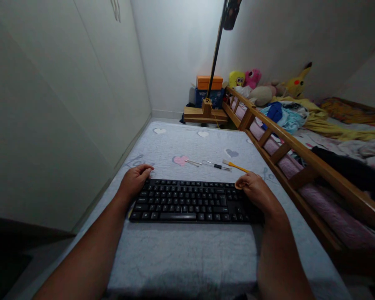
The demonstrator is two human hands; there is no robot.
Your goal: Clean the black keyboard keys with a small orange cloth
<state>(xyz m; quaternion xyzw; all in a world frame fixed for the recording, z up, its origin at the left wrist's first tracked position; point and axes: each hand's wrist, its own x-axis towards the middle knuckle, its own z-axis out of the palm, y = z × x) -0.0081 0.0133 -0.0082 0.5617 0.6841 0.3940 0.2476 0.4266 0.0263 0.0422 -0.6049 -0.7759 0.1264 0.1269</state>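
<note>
A black keyboard [181, 202] lies flat on the pale blue, heart-patterned cover [187, 250]. My left hand [135, 181] is closed beside its upper left corner, fingers curled together; whatever it may hold is hidden. At the keyboard's upper right, my right hand [253, 187] is closed on a small tan round pad [240, 185]. Behind the keyboard lie thin white swabs [193, 163], a wire tool with a black grip [218, 166], and a brush with a yellow handle [236, 166], whose far end reaches near my right hand.
A wooden bed rail [278, 129] runs along the right, with clothes and plush toys beyond it. A pale cabinet [65, 104] stands at the left. Past the far edge are a wooden stand [206, 114] with a pole and an orange box [209, 82].
</note>
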